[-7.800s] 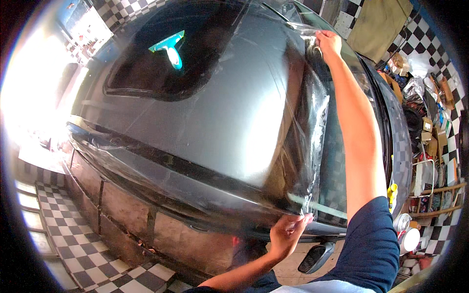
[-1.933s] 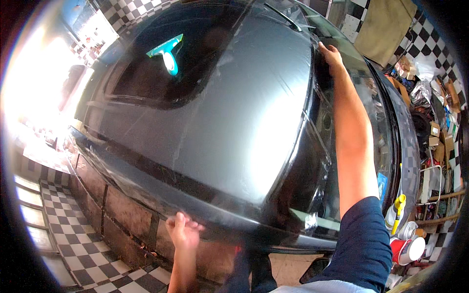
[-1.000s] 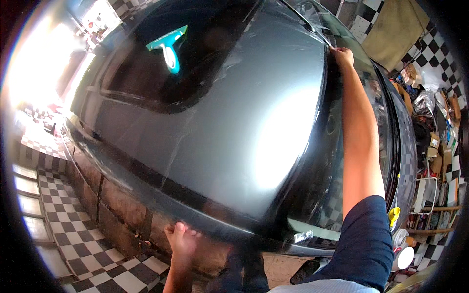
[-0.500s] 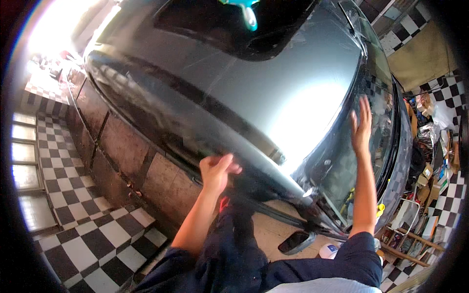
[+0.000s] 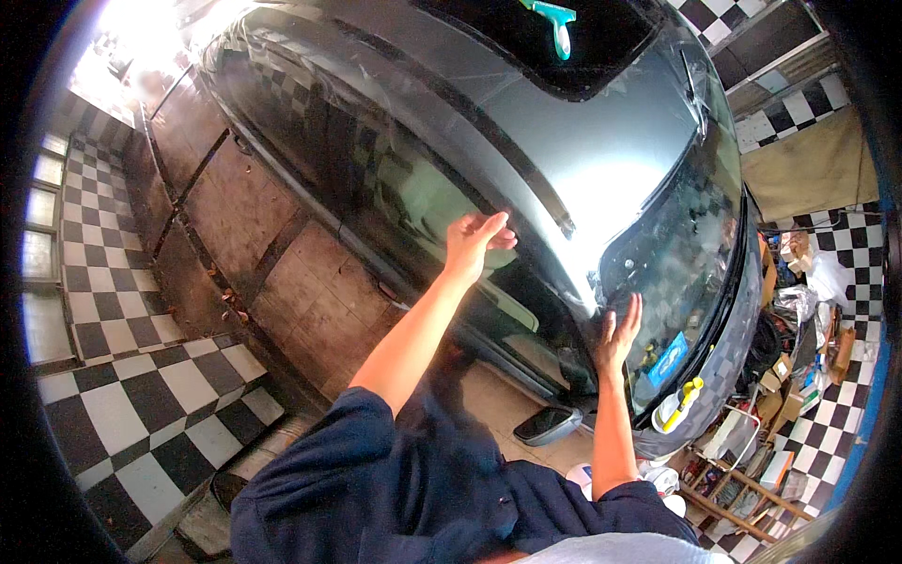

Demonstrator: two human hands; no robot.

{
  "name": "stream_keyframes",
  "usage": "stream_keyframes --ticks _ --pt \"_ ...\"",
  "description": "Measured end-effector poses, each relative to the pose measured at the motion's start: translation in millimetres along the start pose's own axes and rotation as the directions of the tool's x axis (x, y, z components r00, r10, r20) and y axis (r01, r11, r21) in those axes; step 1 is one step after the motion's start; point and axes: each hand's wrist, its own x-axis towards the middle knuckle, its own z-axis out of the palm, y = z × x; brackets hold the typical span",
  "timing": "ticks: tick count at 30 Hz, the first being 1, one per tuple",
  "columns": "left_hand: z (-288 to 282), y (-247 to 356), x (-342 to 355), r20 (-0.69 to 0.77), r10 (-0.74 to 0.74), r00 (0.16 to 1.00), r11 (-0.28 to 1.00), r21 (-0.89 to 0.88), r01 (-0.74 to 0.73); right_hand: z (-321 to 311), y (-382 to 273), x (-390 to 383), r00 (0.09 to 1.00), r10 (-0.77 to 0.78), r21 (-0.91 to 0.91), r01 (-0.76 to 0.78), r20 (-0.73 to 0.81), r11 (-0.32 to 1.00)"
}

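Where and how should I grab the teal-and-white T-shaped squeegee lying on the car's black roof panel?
Take the teal-and-white T-shaped squeegee by its grip, probably from the wearer's side, closing across it from left and right. The grip is narrow and points toward the wearer; the wider crossbar sits at the far end, across the glossy black roof panel.

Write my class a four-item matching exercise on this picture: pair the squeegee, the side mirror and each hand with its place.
Column one
1. Squeegee
2. Side mirror
3. Left hand
4. Right hand

Column two
A. Before the side windows in this view
B. Overlapping the windscreen in this view
C. On the black roof panel
D. Sticking out from the car's side

Pairs: 1-C, 2-D, 3-A, 4-B
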Motion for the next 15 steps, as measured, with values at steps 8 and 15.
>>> stream_keyframes --ticks 8,15 --pt "4.3 7.1 -5.9 -0.022 -0.086 0.996 0.994 -0.061 0.085 -9.3 7.9 3.6 0.685 0.646 0.578 -0.692 0.337 0.433" --pt "3.7 11.9 -11.2 -0.009 0.014 1.0 0.999 -0.048 -0.015 9.5 29.1 3.8 0.653 0.664 0.73 -0.643 0.366 0.23"
